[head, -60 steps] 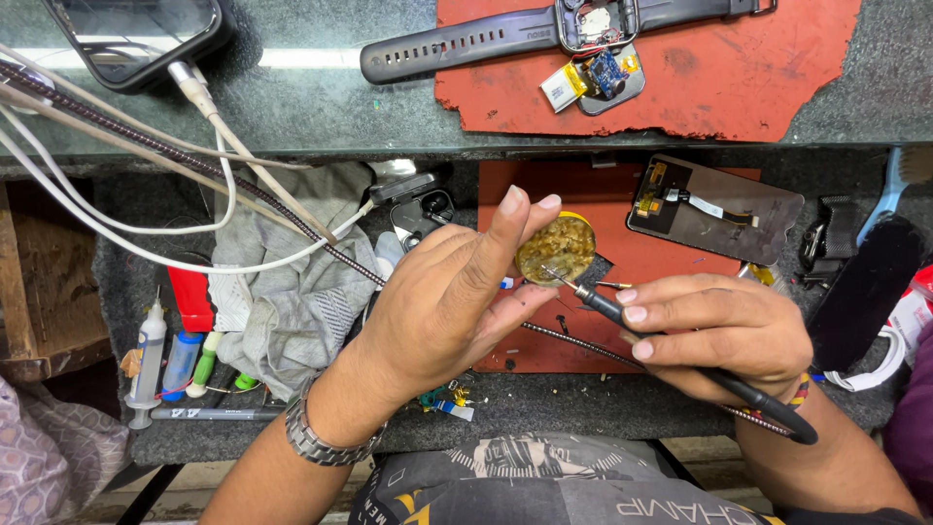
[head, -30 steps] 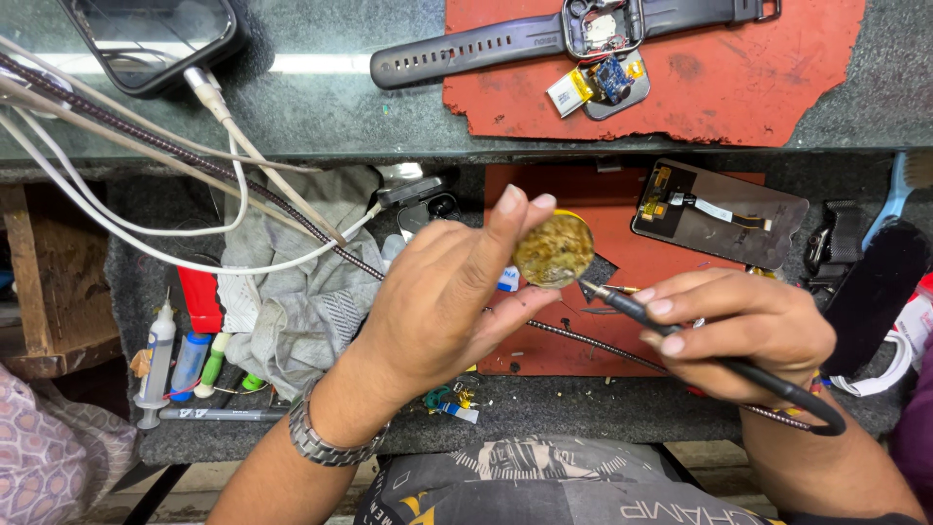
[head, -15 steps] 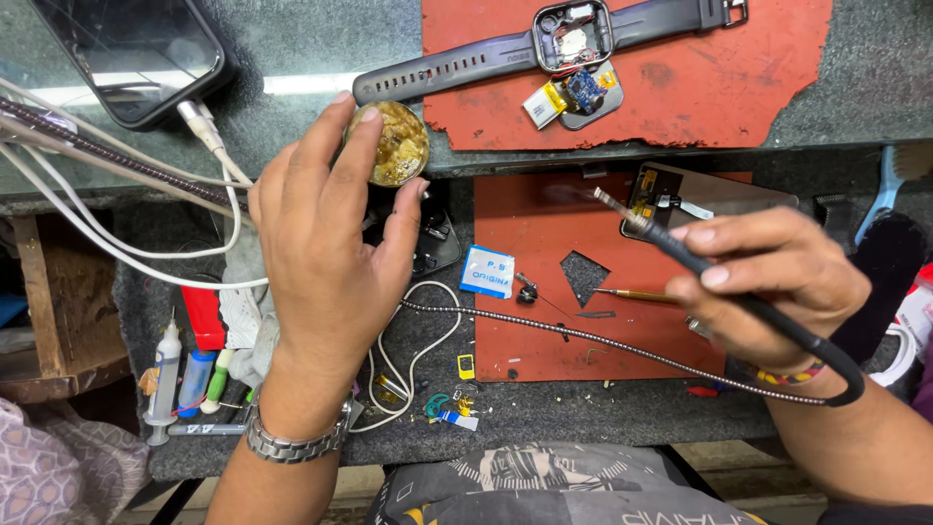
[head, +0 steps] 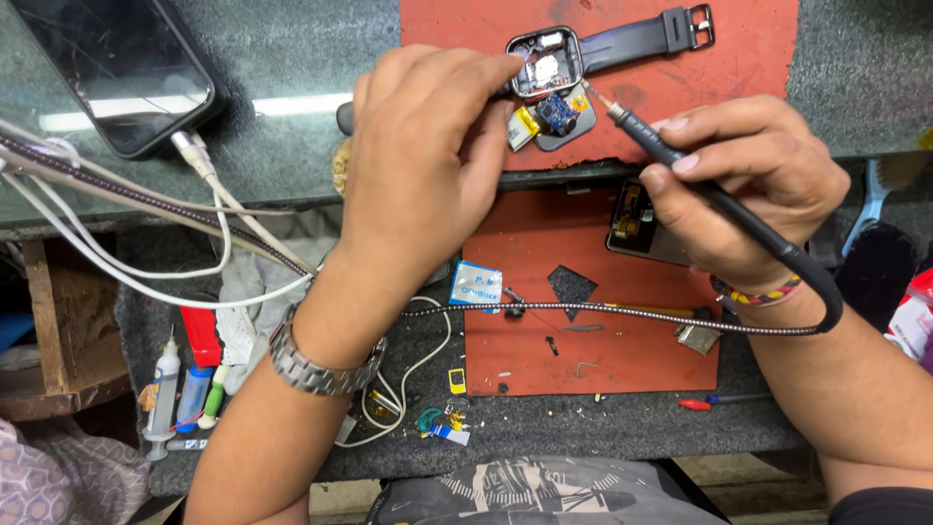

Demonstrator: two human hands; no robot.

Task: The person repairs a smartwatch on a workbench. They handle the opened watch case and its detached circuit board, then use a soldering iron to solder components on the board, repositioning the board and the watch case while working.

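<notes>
Head camera looks down on a dark grey desk [head: 292, 146] with a red rubber mat [head: 739, 87] on its upper shelf. On that mat lies an opened square smartwatch with a black strap [head: 554, 68], its small blue circuit board [head: 556, 112] just below it. Left hand [head: 428, 165] reaches over, fingertips curled and touching the watch case's left edge. Right hand [head: 748, 185] is closed around a slim black soldering pen with a braided cord [head: 700, 185], its tip just beside the watch's right edge. A black phone [head: 117, 68] lies charging at upper left.
</notes>
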